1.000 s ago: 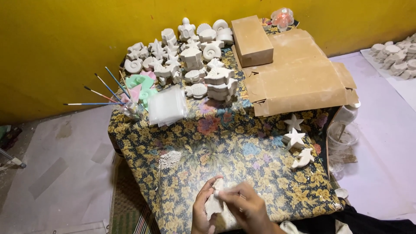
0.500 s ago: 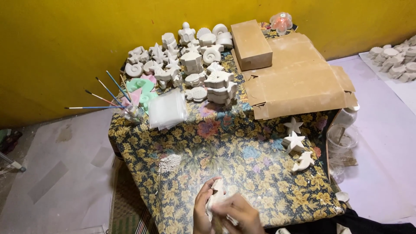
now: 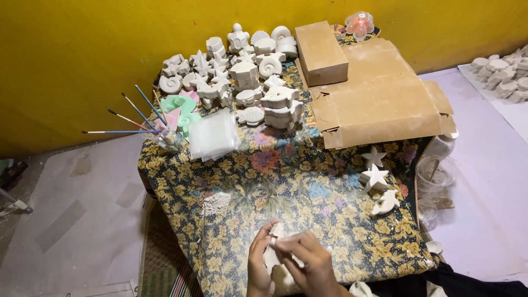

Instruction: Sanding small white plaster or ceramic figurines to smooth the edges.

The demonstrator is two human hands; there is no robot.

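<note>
Low over the tabletop's (image 3: 286, 181) near edge, we clasp a white plaster piece (image 3: 273, 254) in our left hand (image 3: 259, 268) to steady it while our right hand's (image 3: 308, 263) fingers pinch closed against its face.

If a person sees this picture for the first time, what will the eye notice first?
Probably the crowd of white plaster figures, shells and stars, at the far side of the flowered table against the yellow wall. Next, the flattened brown cardboard to their right. At the near edge, the left hand and right hand hold a white plaster piece between them.
</note>
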